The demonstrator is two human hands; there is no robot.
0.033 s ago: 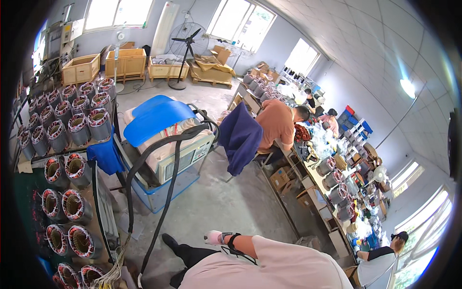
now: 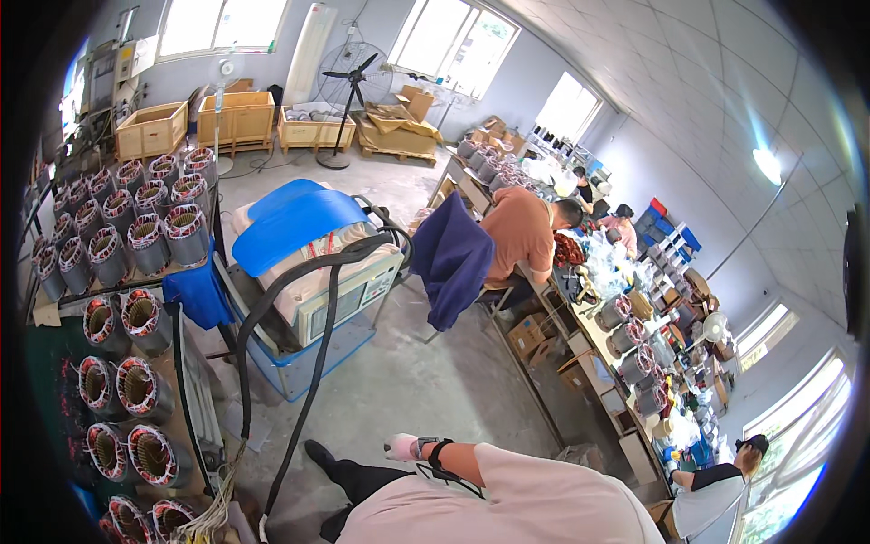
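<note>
My right hand [image 2: 400,447] is low in the middle, beside my dark-trousered leg [image 2: 367,478]. It looks pale, and a dark device with straps [image 2: 435,451] sits around the wrist. The fingers are too small and foreshortened to make out, and no held object shows. A light sleeve [image 2: 521,471] covers the upper arm. My left hand is outside the view. Ahead stands a boxy machine [image 2: 349,295] with a control panel, a blue cover [image 2: 299,222] and thick black cables [image 2: 331,258]. Several motor stators [image 2: 149,385] with copper windings stand on tables at the left.
A chair draped with a purple cloth [image 2: 449,258] stands by a person in an orange shirt [image 2: 515,236] at a long cluttered workbench [image 2: 580,344]. Another person [image 2: 716,490] is at lower right. Wooden crates [image 2: 237,118] and a black standing fan [image 2: 353,82] are at the back.
</note>
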